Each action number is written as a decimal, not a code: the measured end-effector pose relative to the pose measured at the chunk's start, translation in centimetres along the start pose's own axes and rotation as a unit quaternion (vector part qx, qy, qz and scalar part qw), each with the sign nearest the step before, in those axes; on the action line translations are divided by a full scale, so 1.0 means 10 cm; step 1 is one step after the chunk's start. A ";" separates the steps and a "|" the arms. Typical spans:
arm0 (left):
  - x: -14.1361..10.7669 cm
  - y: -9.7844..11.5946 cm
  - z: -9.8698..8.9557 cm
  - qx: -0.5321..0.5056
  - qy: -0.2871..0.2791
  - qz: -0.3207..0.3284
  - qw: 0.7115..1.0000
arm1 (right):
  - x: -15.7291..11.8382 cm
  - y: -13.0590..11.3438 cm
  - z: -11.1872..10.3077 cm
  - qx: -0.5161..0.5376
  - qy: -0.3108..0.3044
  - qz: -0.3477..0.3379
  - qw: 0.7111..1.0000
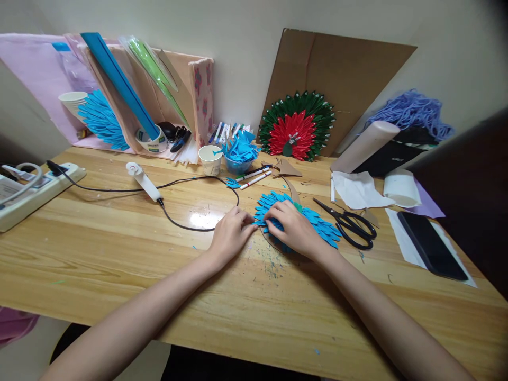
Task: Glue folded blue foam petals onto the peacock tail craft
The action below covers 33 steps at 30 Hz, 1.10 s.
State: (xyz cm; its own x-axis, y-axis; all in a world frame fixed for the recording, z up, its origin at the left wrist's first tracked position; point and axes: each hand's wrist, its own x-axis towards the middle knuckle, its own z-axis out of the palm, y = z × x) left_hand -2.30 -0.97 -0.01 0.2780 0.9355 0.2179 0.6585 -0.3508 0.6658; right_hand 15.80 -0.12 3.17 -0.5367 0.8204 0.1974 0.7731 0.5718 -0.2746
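Observation:
A fan of blue petal-like pieces (321, 225) lies on the wooden table in front of me, with a green spot (298, 207) near its upper middle. My left hand (232, 233) is closed, its thumb and fingers pinched together at the fan's left edge. Across the fan rests my right hand (293, 225), fingers bent and closed on its left part, the tips close to those of my left hand. Both hands cover some petals. Just right of the fan are black-handled scissors (353, 225), and under it shows a strip of brown cardboard (292, 191).
A white glue gun (143, 182) trails a black cord leftward to a power strip (43, 190). Behind stand a paper cup (210, 160), a bowl of blue pieces (240, 156) and a red-green peacock craft (297, 127). A phone (432, 244) lies at right.

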 end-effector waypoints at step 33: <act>0.10 0.02 0.04 0.037 -0.031 0.083 0.995 | 0.00 0.06 0.01 -0.010 -0.004 0.001 1.000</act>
State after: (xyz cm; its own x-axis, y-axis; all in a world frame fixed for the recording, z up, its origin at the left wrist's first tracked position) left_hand -1.59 -0.11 0.03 0.4286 0.8607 0.2747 0.6486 -0.5048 0.5697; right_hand 16.22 0.28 2.88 -0.5387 0.8210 0.1890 0.7801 0.5708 -0.2560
